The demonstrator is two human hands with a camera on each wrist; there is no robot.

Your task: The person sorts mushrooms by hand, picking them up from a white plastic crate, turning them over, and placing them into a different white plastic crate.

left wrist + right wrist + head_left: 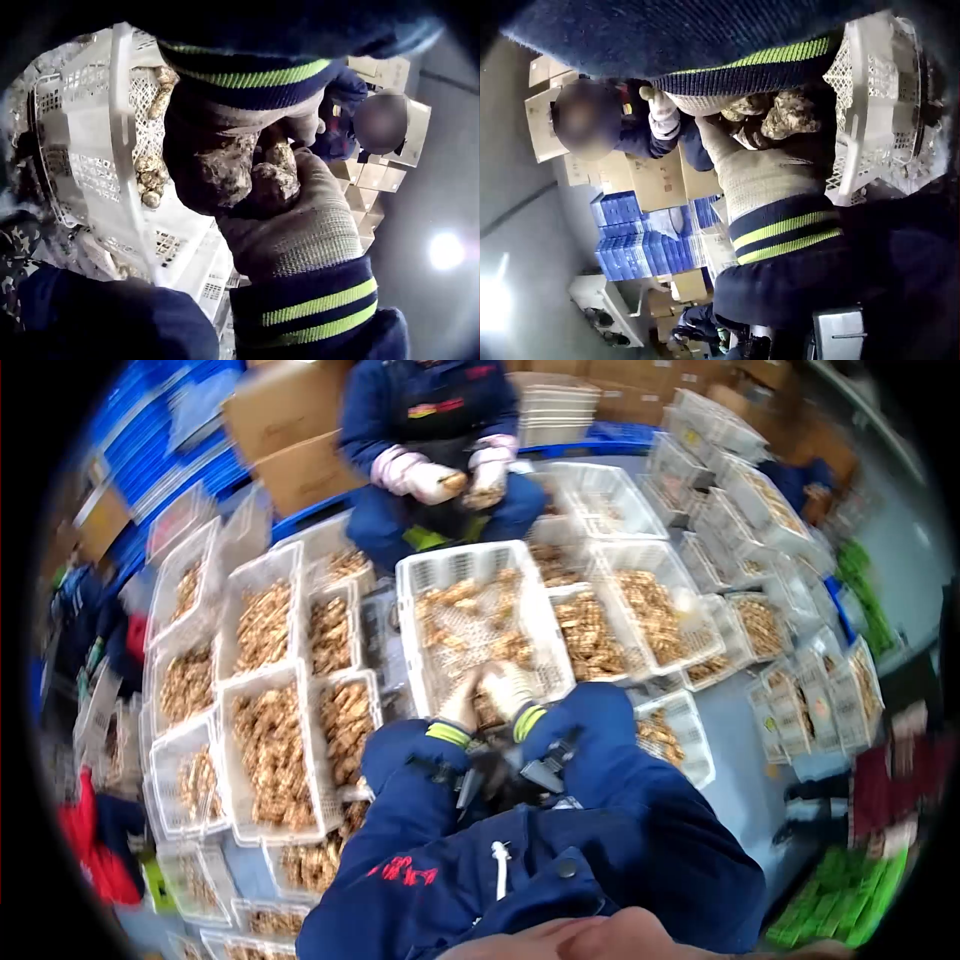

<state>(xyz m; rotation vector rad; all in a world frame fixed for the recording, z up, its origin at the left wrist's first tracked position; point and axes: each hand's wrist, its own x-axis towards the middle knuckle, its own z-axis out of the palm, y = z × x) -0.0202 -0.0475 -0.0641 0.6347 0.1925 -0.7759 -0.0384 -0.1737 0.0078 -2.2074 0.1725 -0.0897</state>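
Observation:
Both gloved hands are close together at the near end of a white crate (408, 622) holding knobbly brown roots. The left hand (460, 702) curls round a root piece (225, 171), seen large in the left wrist view. Facing it, the right hand (508, 688) has its fingers and thumb round another root piece (276, 184). The pieces lie side by side between the palms; in the right wrist view a lumpy root (790, 116) shows beside the left hand (761, 176). Fingertips are partly hidden behind the roots and gloves.
Root-filled white crates (270, 760) stand on the left, more crates (655, 610) on the right. Opposite sits a person (430, 420) with gloved hands holding roots. Cardboard boxes (290, 420) and blue stacked trays (160, 440) stand behind. Green items (845, 895) lie at lower right.

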